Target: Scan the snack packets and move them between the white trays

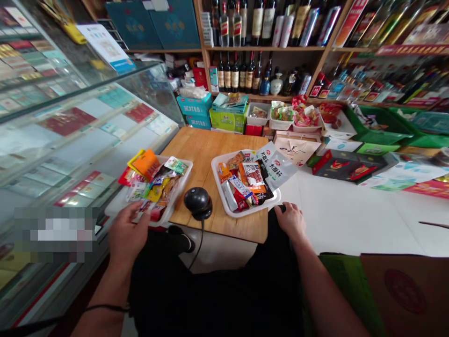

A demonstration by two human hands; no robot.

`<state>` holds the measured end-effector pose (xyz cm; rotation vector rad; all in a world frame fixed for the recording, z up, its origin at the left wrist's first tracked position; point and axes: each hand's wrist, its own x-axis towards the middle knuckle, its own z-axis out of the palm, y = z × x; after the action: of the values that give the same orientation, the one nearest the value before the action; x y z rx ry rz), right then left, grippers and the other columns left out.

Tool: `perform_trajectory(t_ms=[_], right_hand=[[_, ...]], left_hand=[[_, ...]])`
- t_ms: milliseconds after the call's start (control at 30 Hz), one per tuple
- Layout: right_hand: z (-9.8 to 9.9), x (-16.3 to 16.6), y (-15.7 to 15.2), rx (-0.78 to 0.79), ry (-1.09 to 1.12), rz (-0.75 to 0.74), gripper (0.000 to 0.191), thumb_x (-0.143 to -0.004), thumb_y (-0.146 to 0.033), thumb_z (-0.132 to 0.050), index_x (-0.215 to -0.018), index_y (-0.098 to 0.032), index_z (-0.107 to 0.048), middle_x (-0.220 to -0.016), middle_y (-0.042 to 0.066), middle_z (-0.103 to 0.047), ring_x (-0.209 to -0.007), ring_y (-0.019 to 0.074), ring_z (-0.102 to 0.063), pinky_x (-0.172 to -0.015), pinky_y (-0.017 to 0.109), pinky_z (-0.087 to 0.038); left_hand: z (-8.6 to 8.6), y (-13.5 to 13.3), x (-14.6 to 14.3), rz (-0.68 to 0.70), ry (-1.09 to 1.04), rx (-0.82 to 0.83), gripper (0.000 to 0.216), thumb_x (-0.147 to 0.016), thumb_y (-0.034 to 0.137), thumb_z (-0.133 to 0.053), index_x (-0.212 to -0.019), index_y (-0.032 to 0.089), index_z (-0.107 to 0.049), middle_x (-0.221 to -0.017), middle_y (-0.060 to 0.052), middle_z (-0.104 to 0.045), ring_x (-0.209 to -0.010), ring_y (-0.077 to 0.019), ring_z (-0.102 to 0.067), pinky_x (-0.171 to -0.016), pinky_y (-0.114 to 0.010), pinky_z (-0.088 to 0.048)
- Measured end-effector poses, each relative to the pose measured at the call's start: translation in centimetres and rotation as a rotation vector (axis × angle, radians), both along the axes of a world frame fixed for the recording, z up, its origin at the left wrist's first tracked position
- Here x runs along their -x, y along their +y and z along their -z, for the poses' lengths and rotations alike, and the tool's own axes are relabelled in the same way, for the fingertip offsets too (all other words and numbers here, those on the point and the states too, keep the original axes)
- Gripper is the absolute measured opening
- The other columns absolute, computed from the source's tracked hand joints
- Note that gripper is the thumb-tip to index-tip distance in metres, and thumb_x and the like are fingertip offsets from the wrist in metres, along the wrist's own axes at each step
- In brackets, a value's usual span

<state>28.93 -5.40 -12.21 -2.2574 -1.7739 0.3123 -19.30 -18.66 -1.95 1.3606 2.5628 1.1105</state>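
My left hand (128,231) is at the near side of a white plastic basket (185,180), thumb and fingertips apart. I cannot tell whether it touches the rim. Colourful snack packets (159,185) fill this basket, with an orange packet (145,164) on top. My right hand (292,220) rests on my right knee, fingers loosely stretched out and holding nothing. A second white basket (229,210) to the right holds more packets, including a large silver-grey bag (275,166) leaning over its rim. Between the baskets stands a round black scanner-like device (196,201) with a cable.
Both baskets are on a small wooden table (196,145). A glass display counter (140,93) runs along the left. Boxes and snack trays (257,114) line the back, below shelves of bottles (242,77). A cardboard box (403,290) stands at lower right.
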Motion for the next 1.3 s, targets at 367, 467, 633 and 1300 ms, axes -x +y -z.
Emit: perform_trajectory(t_ms=[367, 467, 633, 1300], right_hand=[[-0.2, -0.3, 0.8, 0.244, -0.05, -0.008, 0.065, -0.091, -0.067, -0.046, -0.129, -0.021, -0.07, -0.129, 0.02, -0.065, -0.114, 0.0378, -0.066, -0.099, 0.049, -0.05], [-0.1, -0.5, 0.3, 0.242, -0.05, 0.001, 0.065, -0.091, -0.067, -0.046, -0.13, -0.021, -0.07, -0.129, 0.02, -0.065, -0.115, 0.0382, -0.065, -0.101, 0.049, -0.05], [0.2, -0.7, -0.7, 0.228, -0.052, 0.027, 0.065, -0.09, -0.067, -0.046, -0.129, -0.021, -0.071, -0.13, 0.022, -0.064, -0.117, 0.0401, -0.064, -0.101, 0.052, -0.049], [-1.1, -0.4, -3.1, 0.167, -0.022, 0.051, 0.066, -0.091, -0.066, -0.048, -0.134, -0.02, -0.068, -0.131, 0.02, -0.062, -0.117, 0.0382, -0.064, -0.103, 0.05, -0.047]], left_hand=[[11.4, -11.5, 4.2, -0.171, 0.259, 0.369, 0.078, -0.086, 0.055, -0.054, -0.145, 0.005, -0.046, -0.143, -0.027, -0.051, -0.137, -0.0422, -0.046, -0.114, -0.055, -0.037], [12.5, -12.2, 3.9, -0.213, 0.292, 0.334, 0.081, -0.091, 0.06, -0.05, -0.15, 0.006, -0.04, -0.147, -0.027, -0.046, -0.14, -0.0414, -0.042, -0.115, -0.053, -0.036], [12.5, -11.8, 4.9, -0.212, 0.291, 0.388, 0.083, -0.09, 0.068, -0.048, -0.148, 0.008, -0.045, -0.141, -0.027, -0.051, -0.129, -0.0426, -0.051, -0.107, -0.053, -0.043], [12.3, -5.5, 10.4, 0.048, 0.2, 0.798, 0.074, -0.087, 0.071, -0.04, -0.122, 0.013, -0.07, -0.127, -0.024, -0.069, -0.114, -0.0413, -0.066, -0.095, -0.047, -0.049]])
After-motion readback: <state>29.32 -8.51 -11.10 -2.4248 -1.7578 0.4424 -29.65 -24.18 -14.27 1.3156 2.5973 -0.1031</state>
